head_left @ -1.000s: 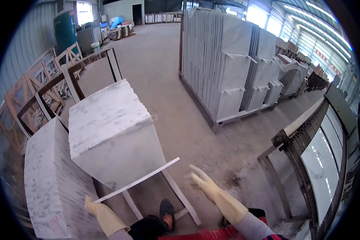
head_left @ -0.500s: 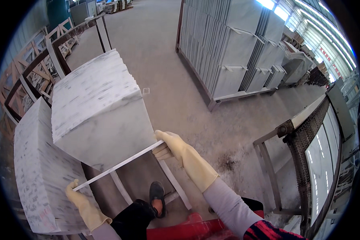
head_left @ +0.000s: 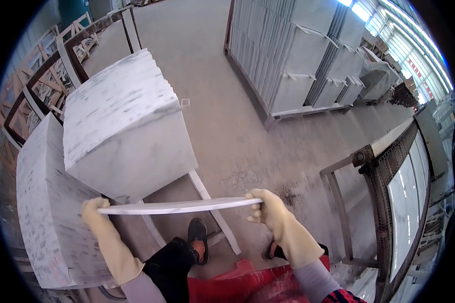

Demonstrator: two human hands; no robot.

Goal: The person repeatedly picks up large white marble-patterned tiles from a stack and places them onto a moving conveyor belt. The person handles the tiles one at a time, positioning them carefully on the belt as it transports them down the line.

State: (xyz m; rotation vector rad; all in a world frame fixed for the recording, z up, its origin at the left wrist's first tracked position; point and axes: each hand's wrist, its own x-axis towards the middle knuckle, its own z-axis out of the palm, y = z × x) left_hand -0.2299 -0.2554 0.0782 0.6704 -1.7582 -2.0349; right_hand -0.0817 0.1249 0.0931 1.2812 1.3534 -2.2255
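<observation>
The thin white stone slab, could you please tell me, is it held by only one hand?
No, the cream-gloved left hand and cream-gloved right hand hold opposite ends of the thin white stone slab.

Our gloved left hand (head_left: 94, 208) and right hand (head_left: 269, 208), well apart, both curled in a grip, forearms (head_left: 118, 256) angled forward, left fingertips perhaps tucked under.

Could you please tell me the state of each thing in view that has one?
Thin white slab: held at both ends, nearly edge-on to the camera
Left hand: gloved, closed on the slab's left end
Right hand: gloved, closed on its right end
Central slab stack: standing on edge, packed close
Slab rack: loaded in tiers
Mesh conveyor: bearing glossy slabs; running or stopped, cannot tell
</observation>
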